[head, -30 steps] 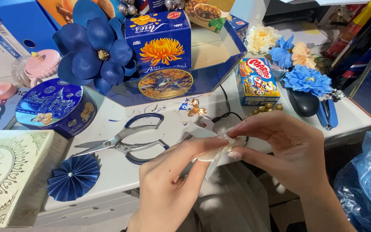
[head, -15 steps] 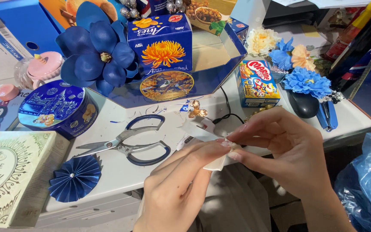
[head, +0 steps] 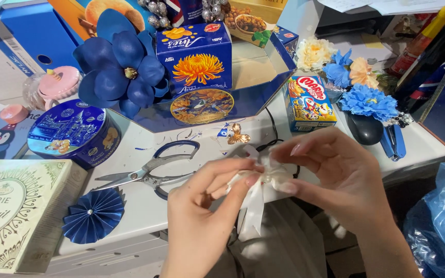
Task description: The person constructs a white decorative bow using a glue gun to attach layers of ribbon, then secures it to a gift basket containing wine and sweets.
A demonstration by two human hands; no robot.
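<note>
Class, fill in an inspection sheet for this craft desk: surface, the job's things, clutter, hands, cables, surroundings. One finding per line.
Surface: white desk, crowded at the back.
Job's things: white ribbon bow pinched between both hands, tails hanging over the desk edge.
Clutter: scissors lying open; blue paper rosette; round blue tin; large blue flower; small snack box; stapler.
Hands: left hand and right hand both grip the bow.
Cables: black cable runs across the desk behind the hands.
Surroundings: blue plastic bag at right.
</note>
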